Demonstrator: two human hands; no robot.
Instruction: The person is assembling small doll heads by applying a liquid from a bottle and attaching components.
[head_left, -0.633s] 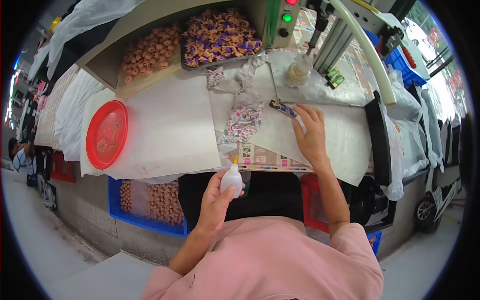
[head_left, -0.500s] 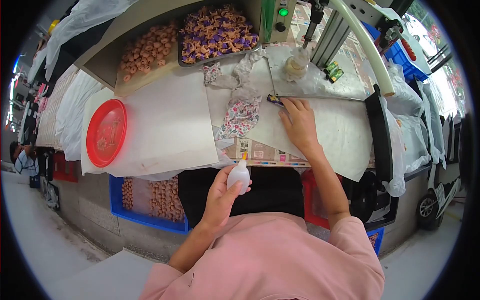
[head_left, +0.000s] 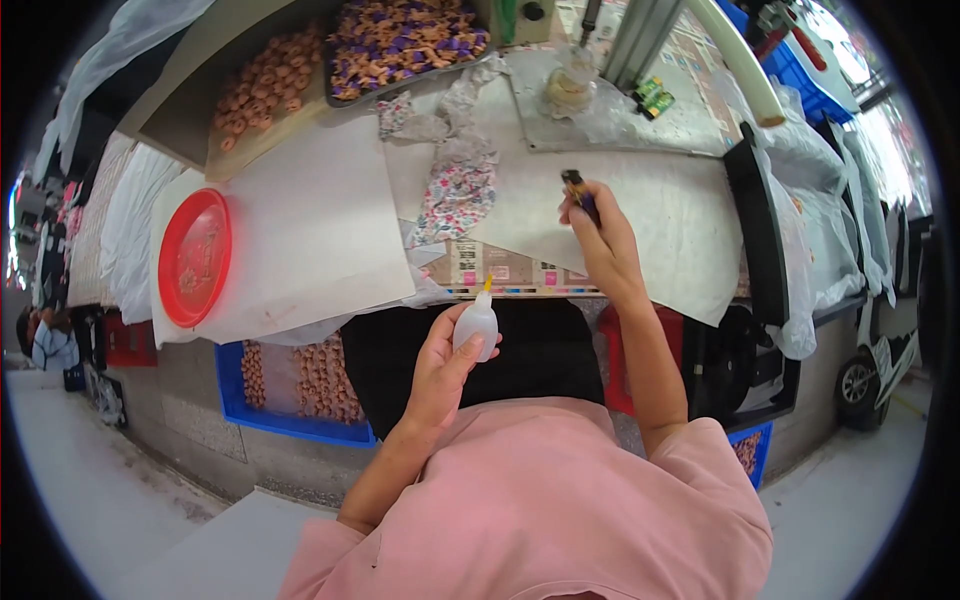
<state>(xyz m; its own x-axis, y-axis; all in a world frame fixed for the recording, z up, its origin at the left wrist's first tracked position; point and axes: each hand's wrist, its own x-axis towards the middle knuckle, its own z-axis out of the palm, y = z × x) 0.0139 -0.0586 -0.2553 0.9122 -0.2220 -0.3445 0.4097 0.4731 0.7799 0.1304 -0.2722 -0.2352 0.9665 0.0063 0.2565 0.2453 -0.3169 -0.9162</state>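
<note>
Far left on the desk (head_left: 640,215): red lid (head_left: 195,256) lying flat on a big white sheet (head_left: 300,240). Up top, tray of tan bits (head_left: 262,92), next to it tray of purple bits (head_left: 405,40). In the middle, flowery cloth (head_left: 458,198) on the desk. Below it, off the desk edge, left hand (head_left: 445,375) wrapped tight round a small white bottle (head_left: 476,326), orange tip pointing up. Further right, right hand (head_left: 603,245) raised just over the desk, fingers pinched shut on a small dark tool (head_left: 579,192). At far right, black tray (head_left: 762,240) on edge.
</note>
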